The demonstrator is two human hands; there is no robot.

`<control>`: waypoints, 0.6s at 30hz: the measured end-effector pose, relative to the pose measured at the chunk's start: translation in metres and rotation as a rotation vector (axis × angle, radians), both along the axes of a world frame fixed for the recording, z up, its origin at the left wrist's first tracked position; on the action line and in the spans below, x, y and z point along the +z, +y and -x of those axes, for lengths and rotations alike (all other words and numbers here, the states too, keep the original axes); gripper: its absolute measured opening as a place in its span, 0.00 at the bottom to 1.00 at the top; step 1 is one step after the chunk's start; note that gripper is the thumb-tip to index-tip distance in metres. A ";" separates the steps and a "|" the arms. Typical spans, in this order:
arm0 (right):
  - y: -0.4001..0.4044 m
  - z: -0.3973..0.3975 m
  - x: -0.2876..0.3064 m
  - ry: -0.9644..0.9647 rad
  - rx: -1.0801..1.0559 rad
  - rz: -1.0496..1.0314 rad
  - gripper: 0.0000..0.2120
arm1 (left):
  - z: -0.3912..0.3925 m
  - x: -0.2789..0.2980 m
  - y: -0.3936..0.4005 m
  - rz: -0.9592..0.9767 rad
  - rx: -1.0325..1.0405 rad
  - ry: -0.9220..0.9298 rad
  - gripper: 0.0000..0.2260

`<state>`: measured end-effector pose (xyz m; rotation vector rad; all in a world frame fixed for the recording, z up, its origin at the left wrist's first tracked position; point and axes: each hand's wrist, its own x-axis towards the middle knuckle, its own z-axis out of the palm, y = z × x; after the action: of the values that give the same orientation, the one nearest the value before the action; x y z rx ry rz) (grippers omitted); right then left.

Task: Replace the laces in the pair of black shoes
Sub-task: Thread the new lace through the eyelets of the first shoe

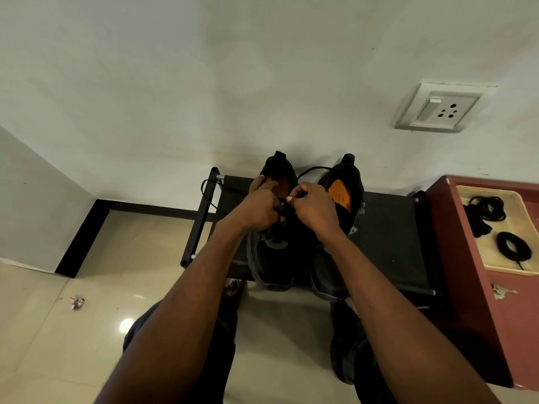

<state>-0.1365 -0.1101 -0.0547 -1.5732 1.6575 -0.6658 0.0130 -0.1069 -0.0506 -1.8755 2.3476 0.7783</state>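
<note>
White wall socket [437, 107], maroon cabinet [472, 287], keys [502, 292], floor wrapper [77, 303]

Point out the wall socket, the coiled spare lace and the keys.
wall socket [437, 107]: head view, faceplate centre.
coiled spare lace [514, 246]: head view, on the loop's strand.
keys [501, 292]: head view, the metal bunch.
</note>
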 end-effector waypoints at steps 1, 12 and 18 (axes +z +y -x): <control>0.001 0.001 -0.001 -0.003 -0.007 -0.004 0.02 | -0.001 0.001 0.000 0.007 0.009 0.035 0.11; 0.004 -0.002 0.006 -0.006 -0.048 -0.013 0.06 | -0.010 0.010 0.012 -0.160 1.007 0.928 0.07; 0.009 -0.005 0.009 0.078 0.003 0.026 0.06 | -0.002 0.012 0.021 0.316 0.636 0.460 0.16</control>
<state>-0.1310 -0.1016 -0.0452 -1.6384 1.7090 -0.6347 0.0150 -0.0859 -0.0386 -2.9311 2.1878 1.0155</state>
